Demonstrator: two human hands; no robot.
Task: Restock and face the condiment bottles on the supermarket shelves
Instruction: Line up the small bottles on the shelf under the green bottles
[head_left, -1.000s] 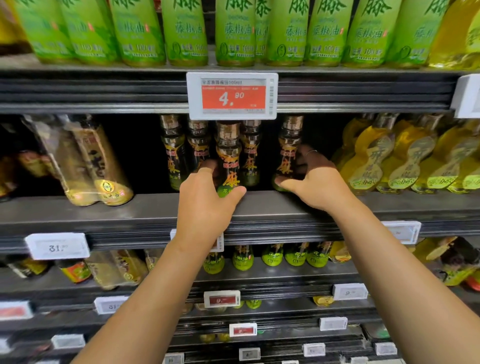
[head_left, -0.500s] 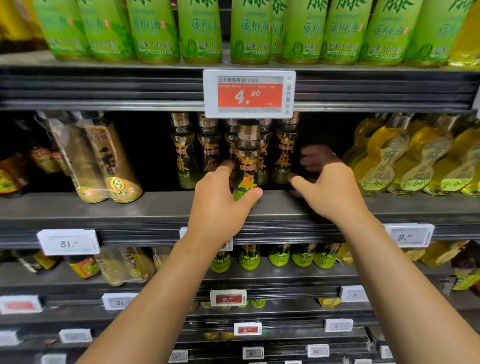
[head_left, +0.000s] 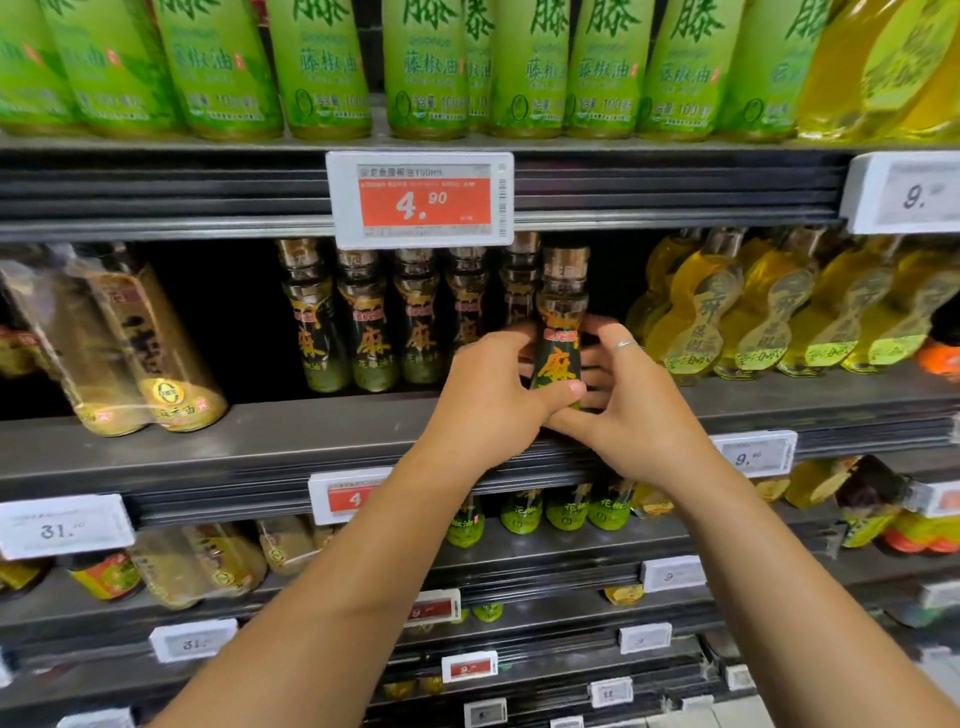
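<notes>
- Both hands met at frame centre on one dark bottle (head_left: 560, 332) with an orange character on its label, standing upright at the front edge of the middle shelf (head_left: 291, 431).
- Left hand (head_left: 488, 395) gripped the bottle's lower body, thumb across the front.
- Right hand (head_left: 628, 400) cupped it from the right, fingers curled behind; a ring (head_left: 623, 344) showed on one finger.
- Row of matching dark bottles (head_left: 363, 322) stood just left of it, further back.
- Yellow gourd-shaped bottles (head_left: 727, 306) filled centre right.
- Green-labelled bottles (head_left: 327, 67) lined the top of the frame.
- Red price tag (head_left: 421, 200) reading 4.90 hung upper centre.
</notes>
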